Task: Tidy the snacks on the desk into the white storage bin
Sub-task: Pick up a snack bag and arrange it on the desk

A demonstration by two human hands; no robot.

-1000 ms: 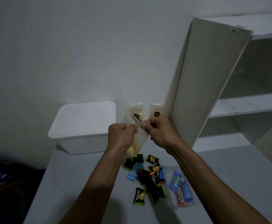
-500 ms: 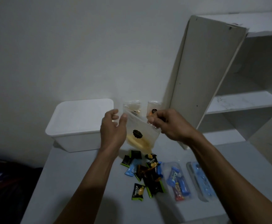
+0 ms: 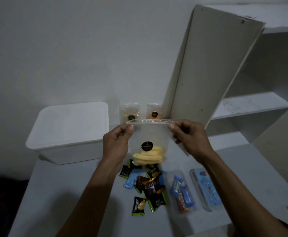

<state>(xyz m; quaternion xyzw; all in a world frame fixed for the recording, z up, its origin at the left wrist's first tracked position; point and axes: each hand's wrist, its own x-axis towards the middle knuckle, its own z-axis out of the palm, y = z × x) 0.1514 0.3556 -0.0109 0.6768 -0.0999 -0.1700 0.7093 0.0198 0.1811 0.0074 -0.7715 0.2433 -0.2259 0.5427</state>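
I hold a clear zip pouch (image 3: 150, 139) with yellow snack sticks and a black round label up above the desk. My left hand (image 3: 117, 142) pinches its top left corner and my right hand (image 3: 189, 139) pinches its top right corner, so the pouch hangs flat facing me. The white storage bin (image 3: 68, 134) stands at the back left of the desk with its lid on. Several small black, green and blue snack packets (image 3: 146, 187) lie in a heap below the pouch.
Two more clear labelled pouches (image 3: 130, 113) (image 3: 154, 112) lean against the wall behind my hands. Two clear bags with blue wrappers (image 3: 180, 192) (image 3: 206, 189) lie right of the heap. A white shelf unit (image 3: 216, 69) rises at the right. The desk's left edge drops into darkness.
The pouch was bunched between my close-set fists; my hands have moved apart and it now hangs stretched flat. The view has tilted so more of the desk's right side shows.
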